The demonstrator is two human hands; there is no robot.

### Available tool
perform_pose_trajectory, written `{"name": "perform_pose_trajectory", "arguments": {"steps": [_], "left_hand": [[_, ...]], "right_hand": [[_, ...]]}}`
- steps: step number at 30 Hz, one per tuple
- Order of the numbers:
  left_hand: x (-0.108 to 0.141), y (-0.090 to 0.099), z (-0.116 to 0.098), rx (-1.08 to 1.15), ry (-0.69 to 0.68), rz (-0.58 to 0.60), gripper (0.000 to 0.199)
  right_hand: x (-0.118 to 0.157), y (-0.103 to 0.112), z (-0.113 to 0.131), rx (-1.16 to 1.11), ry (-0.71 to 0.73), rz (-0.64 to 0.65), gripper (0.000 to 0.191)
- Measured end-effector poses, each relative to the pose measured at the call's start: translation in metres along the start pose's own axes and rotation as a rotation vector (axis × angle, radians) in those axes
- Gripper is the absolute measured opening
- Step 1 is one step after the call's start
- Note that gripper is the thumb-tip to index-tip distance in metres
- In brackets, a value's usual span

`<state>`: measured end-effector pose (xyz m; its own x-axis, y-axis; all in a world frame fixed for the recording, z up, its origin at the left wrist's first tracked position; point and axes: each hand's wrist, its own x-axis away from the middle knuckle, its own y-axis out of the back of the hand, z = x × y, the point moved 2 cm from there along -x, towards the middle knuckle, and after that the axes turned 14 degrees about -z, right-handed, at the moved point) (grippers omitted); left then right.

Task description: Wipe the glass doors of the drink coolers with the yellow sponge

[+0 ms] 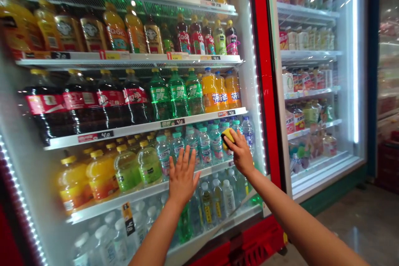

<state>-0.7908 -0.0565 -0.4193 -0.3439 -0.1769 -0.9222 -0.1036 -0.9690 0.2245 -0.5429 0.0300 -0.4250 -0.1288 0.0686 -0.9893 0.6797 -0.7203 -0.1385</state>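
A glass-fronted drinks fridge with a red frame (264,50) fills most of the view. My left hand (183,176) is raised in front of the lower shelves, its fingers spread and nothing in it. Further right, my right hand (239,151) has its fingers around a small yellow and black pad (228,137), in front of the small bottles with teal caps (204,145). Whether either hand touches the glass is hard to tell.
Cola bottles (107,95), green bottles (177,91) and orange bottles (210,87) line the shelf above my hands. A second lit fridge (311,54) stands to the right, beside a grey floor (352,224).
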Motion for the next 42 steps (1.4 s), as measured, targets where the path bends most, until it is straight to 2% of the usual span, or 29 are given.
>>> {"name": "perform_pose_trajectory", "arguments": {"steps": [2, 5, 7, 10, 12, 14, 16, 18, 21, 23, 25, 27, 29, 31, 34, 36, 39, 42], "left_hand": [[-0.001, 0.005, 0.009, -0.007, -0.012, -0.01, 0.091], [-0.003, 0.012, 0.019, -0.02, -0.01, -0.023, 0.093], [-0.002, 0.015, 0.023, -0.025, -0.007, -0.027, 0.093], [0.002, 0.018, 0.027, -0.031, 0.0, -0.03, 0.09], [0.006, 0.02, 0.031, -0.039, 0.011, -0.027, 0.087], [0.011, 0.024, 0.037, -0.038, 0.01, -0.019, 0.087], [0.015, 0.028, 0.045, -0.03, 0.004, -0.01, 0.089], [0.018, 0.034, 0.053, -0.028, 0.001, -0.003, 0.09], [0.021, 0.041, 0.064, -0.041, 0.006, 0.0, 0.092], [0.022, 0.044, 0.069, -0.057, 0.008, -0.008, 0.093], [0.024, 0.047, 0.074, -0.077, 0.011, -0.023, 0.092], [0.028, 0.049, 0.078, -0.097, 0.016, -0.036, 0.091], [0.033, 0.052, 0.085, -0.11, 0.016, -0.039, 0.089], [0.037, 0.056, 0.093, -0.108, 0.005, -0.034, 0.089], [0.041, 0.063, 0.107, -0.087, -0.003, -0.027, 0.091], [0.042, 0.067, 0.115, -0.08, 0.005, -0.027, 0.094], [0.041, 0.073, 0.126, -0.084, 0.017, -0.035, 0.094], [0.041, 0.077, 0.134, -0.085, 0.025, -0.036, 0.095]], "right_hand": [[-0.025, -0.013, 0.003, 0.008, -0.07, -0.106, 0.077], [-0.048, -0.039, 0.034, -0.01, -0.087, -0.153, 0.082], [-0.043, -0.048, 0.059, -0.026, -0.031, -0.099, 0.077], [-0.01, -0.04, 0.077, -0.056, 0.119, 0.051, 0.064], [0.012, -0.026, 0.071, -0.044, 0.186, 0.126, 0.059], [0.02, -0.014, 0.055, 0.007, 0.164, 0.119, 0.06], [0.012, -0.013, 0.042, 0.053, 0.074, 0.039, 0.066], [-0.007, -0.025, 0.043, 0.064, -0.021, -0.061, 0.076], [-0.037, -0.057, 0.074, 0.066, -0.121, -0.162, 0.086], [-0.043, -0.076, 0.107, 0.066, -0.133, -0.149, 0.084], [-0.034, -0.085, 0.136, 0.039, -0.066, -0.081, 0.077], [-0.016, -0.081, 0.15, -0.008, 0.053, -0.006, 0.068], [0.004, -0.068, 0.144, -0.055, 0.165, 0.042, 0.06], [0.014, -0.055, 0.125, -0.072, 0.211, 0.052, 0.053], [0.0, -0.049, 0.096, -0.047, 0.098, -0.12, 0.051], [-0.021, -0.059, 0.096, -0.031, -0.015, -0.235, 0.057], [-0.046, -0.088, 0.129, -0.012, -0.135, -0.286, 0.069], [-0.04, -0.108, 0.177, -0.023, -0.126, -0.186, 0.069]]}}
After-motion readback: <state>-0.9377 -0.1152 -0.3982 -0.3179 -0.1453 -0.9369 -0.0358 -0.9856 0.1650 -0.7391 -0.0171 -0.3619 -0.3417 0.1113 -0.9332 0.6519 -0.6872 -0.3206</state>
